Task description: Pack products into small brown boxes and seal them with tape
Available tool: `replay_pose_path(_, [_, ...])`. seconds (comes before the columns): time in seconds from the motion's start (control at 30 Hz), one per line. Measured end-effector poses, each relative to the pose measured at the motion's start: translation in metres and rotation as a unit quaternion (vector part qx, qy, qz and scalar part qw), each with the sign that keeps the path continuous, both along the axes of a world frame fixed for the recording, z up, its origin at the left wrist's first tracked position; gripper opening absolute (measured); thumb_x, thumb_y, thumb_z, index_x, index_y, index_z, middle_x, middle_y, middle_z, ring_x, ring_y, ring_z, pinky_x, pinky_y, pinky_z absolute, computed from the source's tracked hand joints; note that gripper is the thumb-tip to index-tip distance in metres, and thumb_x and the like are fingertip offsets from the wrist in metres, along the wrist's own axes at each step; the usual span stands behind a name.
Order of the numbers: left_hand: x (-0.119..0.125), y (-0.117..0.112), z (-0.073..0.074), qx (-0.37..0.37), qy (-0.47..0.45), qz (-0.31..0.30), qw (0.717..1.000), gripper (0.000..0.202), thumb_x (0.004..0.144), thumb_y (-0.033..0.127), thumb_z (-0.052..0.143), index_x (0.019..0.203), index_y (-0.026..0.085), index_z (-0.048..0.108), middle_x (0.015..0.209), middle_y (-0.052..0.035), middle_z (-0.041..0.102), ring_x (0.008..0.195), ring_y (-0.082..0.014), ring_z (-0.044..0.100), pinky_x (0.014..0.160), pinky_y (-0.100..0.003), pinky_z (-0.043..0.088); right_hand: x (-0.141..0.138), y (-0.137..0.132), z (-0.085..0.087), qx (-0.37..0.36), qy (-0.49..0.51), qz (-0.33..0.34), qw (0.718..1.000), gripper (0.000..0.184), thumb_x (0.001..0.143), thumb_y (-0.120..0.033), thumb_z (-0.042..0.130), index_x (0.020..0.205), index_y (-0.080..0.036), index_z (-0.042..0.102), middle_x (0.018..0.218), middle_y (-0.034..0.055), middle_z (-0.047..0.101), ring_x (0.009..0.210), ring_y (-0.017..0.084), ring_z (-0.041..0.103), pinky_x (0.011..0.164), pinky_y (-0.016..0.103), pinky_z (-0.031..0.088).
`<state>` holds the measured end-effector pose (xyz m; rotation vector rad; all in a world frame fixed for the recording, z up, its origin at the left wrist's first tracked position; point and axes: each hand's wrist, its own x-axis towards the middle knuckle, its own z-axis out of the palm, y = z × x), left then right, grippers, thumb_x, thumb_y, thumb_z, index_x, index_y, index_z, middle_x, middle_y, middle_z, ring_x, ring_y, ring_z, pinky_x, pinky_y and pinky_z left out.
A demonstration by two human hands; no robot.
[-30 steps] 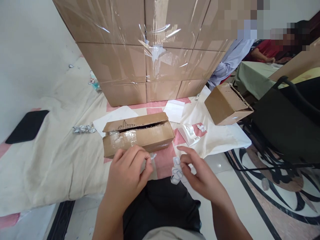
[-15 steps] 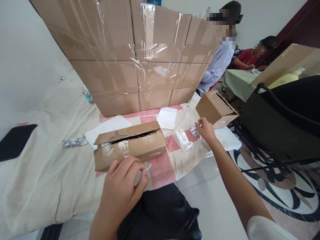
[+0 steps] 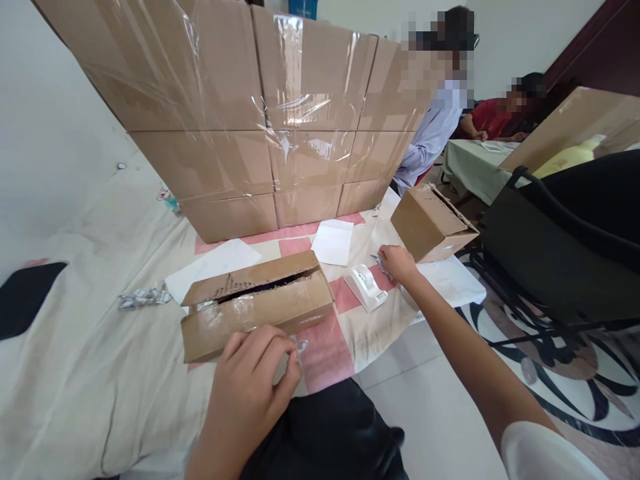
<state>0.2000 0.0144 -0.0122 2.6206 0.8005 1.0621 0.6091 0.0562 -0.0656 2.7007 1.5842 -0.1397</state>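
Observation:
My left hand (image 3: 263, 370) is in front of the long brown cardboard box (image 3: 265, 303), thumb and forefinger pinched on a small clear bit (image 3: 301, 345) that looks like tape. That box lies on the cloth, its top flaps slightly apart and clear tape across one end. To the right, my right hand (image 3: 399, 264) is closed over crumpled patterned paper (image 3: 384, 268), most of which it covers. A thin tip sticks out beyond the fingers. Just left of this hand stands a white tape dispenser (image 3: 367, 288). A second cardboard box (image 3: 423, 223) rests behind the right hand.
A tall wall of taped cardboard boxes (image 3: 310, 157) rises at the back. White paper sheets (image 3: 333, 241) lie before it. More crumpled patterned paper (image 3: 144, 297) and a black flat item (image 3: 30, 297) are on the left. Two people sit beyond; a dark chair (image 3: 565, 247) stands right.
My right hand has moved slightly left and down onto the crumpled patterned paper, closing over it. My left hand keeps its pinch. The view has shifted slightly.

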Motion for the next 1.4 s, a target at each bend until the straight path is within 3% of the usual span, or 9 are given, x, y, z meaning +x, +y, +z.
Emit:
replay_pose_path(0.1, [-0.001,0.001,0.0,0.01,-0.006,-0.011,1.0,0.014,0.093,0.007,0.056,0.088,0.02,0.054,0.083,0.0,0.062,0.078,-0.0143,0.058,0.073,-0.033,0.034,-0.001,-0.004,0.002,-0.024,-0.003,0.025,0.999,0.026,0.102,-0.037,0.057,0.111,-0.015,0.069,0.115,0.0086,0.07,0.102,0.021,0.066,0.092,0.04,0.051])
replay_pose_path(0.27, [-0.001,0.001,0.0,-0.004,-0.019,-0.007,1.0,0.015,0.094,0.006,0.054,0.087,0.019,0.055,0.082,-0.0003,0.062,0.078,-0.0149,0.058,0.073,-0.033,0.034,0.0,-0.009,0.007,-0.026,-0.025,0.005,0.999,0.029,0.102,-0.022,0.046,0.115,-0.019,0.072,0.115,0.0115,0.074,0.106,0.022,0.068,0.083,0.029,0.047])
replay_pose_path(0.43, [-0.001,0.001,-0.002,-0.007,-0.021,-0.008,1.0,0.015,0.094,0.006,0.053,0.088,0.02,0.055,0.082,-0.0004,0.062,0.079,-0.0153,0.057,0.075,-0.033,0.035,-0.001,-0.011,0.011,-0.025,-0.05,-0.028,0.998,0.031,0.102,-0.024,0.045,0.106,-0.018,0.075,0.112,0.0159,0.074,0.104,0.026,0.069,0.078,0.03,0.045])
replay_pose_path(0.57, [-0.001,0.0,-0.005,-0.01,-0.022,-0.009,1.0,0.016,0.095,0.006,0.053,0.087,0.02,0.055,0.082,-0.0003,0.062,0.079,-0.0151,0.056,0.076,-0.034,0.035,-0.003,-0.011,0.013,-0.025,-0.039,-0.022,0.999,0.028,0.103,-0.02,0.045,0.103,-0.019,0.073,0.116,0.0138,0.072,0.106,0.024,0.068,0.084,0.031,0.047])
replay_pose_path(0.77, [0.002,0.001,-0.002,0.023,-0.017,-0.01,1.0,0.017,0.095,0.006,0.051,0.087,0.02,0.055,0.081,-0.0005,0.062,0.079,-0.0154,0.058,0.075,-0.033,0.035,0.007,-0.003,0.008,-0.034,-0.006,-0.052,0.998,0.033,0.101,-0.04,0.06,0.124,-0.016,0.063,0.123,0.0094,0.066,0.106,0.022,0.067,0.092,0.044,0.057])
replay_pose_path(0.93, [0.006,0.003,-0.004,0.046,0.009,-0.02,0.999,0.014,0.094,0.008,0.054,0.089,0.02,0.057,0.083,-0.0002,0.064,0.078,-0.0147,0.059,0.075,-0.034,0.034,0.022,0.007,0.005,-0.077,0.033,-0.07,0.994,0.034,0.1,-0.037,0.063,0.126,-0.017,0.063,0.126,0.01,0.065,0.108,0.023,0.067,0.092,0.044,0.058])
replay_pose_path(1.1, [0.013,0.002,-0.007,0.025,0.006,0.007,1.0,0.014,0.095,0.009,0.053,0.088,0.02,0.057,0.082,-0.0005,0.065,0.077,-0.0149,0.06,0.074,-0.035,0.034,0.026,0.014,0.008,-0.09,0.038,-0.096,0.991,0.035,0.1,-0.039,0.063,0.126,-0.016,0.063,0.126,0.0101,0.065,0.108,0.023,0.067,0.092,0.045,0.058])
replay_pose_path(1.23, [0.013,0.008,-0.007,0.068,0.024,-0.028,0.997,0.014,0.093,0.008,0.056,0.086,0.021,0.057,0.08,0.0011,0.066,0.074,-0.0134,0.062,0.072,-0.034,0.034,0.028,0.012,0.013,-0.089,0.026,-0.118,0.989,0.038,0.1,-0.043,0.062,0.126,-0.015,0.063,0.125,0.0107,0.066,0.108,0.024,0.067,0.092,0.045,0.058])
replay_pose_path(1.4, [0.01,0.014,-0.008,0.098,0.028,-0.04,0.994,0.014,0.091,0.008,0.057,0.087,0.02,0.057,0.079,0.001,0.067,0.072,-0.0133,0.064,0.072,-0.033,0.036,0.032,0.001,0.022,-0.082,0.034,-0.08,0.993,0.034,0.1,-0.038,0.063,0.125,-0.016,0.063,0.125,0.0099,0.066,0.108,0.023,0.067,0.092,0.044,0.058])
